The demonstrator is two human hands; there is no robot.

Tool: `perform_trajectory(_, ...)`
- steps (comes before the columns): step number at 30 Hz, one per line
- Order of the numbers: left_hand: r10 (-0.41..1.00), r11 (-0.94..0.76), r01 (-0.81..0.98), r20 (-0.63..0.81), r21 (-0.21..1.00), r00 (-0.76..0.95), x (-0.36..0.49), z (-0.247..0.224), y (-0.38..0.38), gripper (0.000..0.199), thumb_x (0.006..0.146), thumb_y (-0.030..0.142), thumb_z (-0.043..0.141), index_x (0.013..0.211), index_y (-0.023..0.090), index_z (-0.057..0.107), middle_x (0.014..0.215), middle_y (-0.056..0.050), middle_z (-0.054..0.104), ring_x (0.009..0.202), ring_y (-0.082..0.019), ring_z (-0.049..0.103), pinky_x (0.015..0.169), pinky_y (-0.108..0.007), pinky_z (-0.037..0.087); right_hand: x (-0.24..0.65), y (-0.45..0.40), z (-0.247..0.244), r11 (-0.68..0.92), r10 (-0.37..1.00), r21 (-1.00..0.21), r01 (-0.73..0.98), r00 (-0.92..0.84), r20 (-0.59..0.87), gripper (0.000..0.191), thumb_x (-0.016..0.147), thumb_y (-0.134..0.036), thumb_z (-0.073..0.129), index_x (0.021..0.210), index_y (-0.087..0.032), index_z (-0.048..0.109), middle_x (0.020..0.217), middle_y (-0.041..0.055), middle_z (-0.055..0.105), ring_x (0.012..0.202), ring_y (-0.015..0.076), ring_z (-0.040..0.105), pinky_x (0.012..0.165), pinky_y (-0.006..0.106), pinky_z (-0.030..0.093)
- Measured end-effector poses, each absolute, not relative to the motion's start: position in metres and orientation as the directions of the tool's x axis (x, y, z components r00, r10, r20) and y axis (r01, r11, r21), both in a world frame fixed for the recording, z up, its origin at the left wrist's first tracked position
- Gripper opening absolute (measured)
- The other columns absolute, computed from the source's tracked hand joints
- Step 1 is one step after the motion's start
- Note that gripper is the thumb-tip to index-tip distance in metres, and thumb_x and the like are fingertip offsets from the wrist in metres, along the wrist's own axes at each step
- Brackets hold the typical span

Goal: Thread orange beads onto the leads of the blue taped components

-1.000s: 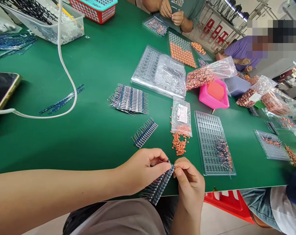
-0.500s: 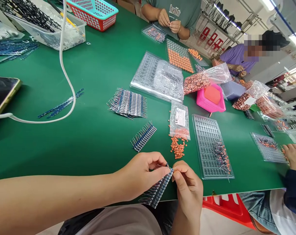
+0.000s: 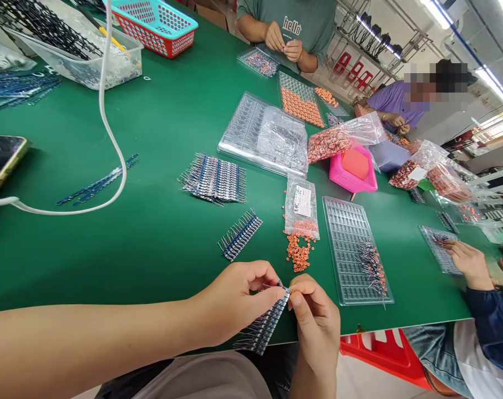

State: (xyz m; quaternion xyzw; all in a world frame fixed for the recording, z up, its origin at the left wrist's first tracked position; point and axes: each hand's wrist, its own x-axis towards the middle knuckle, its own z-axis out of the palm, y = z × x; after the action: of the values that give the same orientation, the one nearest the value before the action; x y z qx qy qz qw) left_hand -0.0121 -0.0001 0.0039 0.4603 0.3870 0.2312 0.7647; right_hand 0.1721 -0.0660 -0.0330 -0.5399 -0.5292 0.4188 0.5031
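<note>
Between the thumb and fingers of my left hand is the top end of a strip of small parts with thin wire leads, slanting down toward the table's front edge. My right hand pinches with thumb and forefinger right at that strip end; what lies in the pinch is too small to make out. Beyond my hands is a loose pile of small orange rings, spilling from a labelled clear bag. A similar short strip and a stack of such strips lie to the left.
A clear ribbed tray with orange-tipped leaded parts lies to the right. Behind stand a larger clear tray and a pink basket. A white cable loops across the left. A co-worker's hand reaches over another tray at far right.
My hands keep almost the same pose around the strip end. The view has shifted slightly. At far right, the co-worker's hand has moved left onto the small tray.
</note>
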Motion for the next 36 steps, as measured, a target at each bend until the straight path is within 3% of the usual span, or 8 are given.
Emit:
perform_trajectory(21, 0.677, 0.492, 0.01, -0.39, 0.87, 0.624, -0.015, 0.014, 0.002, 0.022, 0.086, 0.037, 0.062, 0.079, 0.017, 0.059, 0.064, 0.007, 0.048, 0.063, -0.012, 0.041, 0.06, -0.026, 0.032, 0.178, -0.063, -0.033, 0.073, 0.997, -0.996, 0.049, 0.015, 0.074, 0.008, 0.094, -0.029, 0.066, 0.094, -0.024, 0.072, 0.079, 0.0014, 0.053, 0.075, 0.0161, 0.051, 0.065, 0.028, 0.042)
perform_trajectory(36, 0.672, 0.528, -0.023, -0.401, 0.849, 0.623, -0.014, 0.012, -0.001, 0.02, 0.085, 0.035, 0.064, 0.078, 0.017, 0.058, 0.062, 0.007, 0.047, 0.062, -0.011, 0.039, 0.06, -0.026, 0.031, 0.173, -0.066, -0.032, 0.109, 0.991, -0.985, 0.132, 0.061, 0.118, 0.011, 0.096, -0.03, 0.062, 0.092, -0.024, 0.069, 0.082, 0.0019, 0.053, 0.076, 0.0168, 0.051, 0.065, 0.029, 0.041)
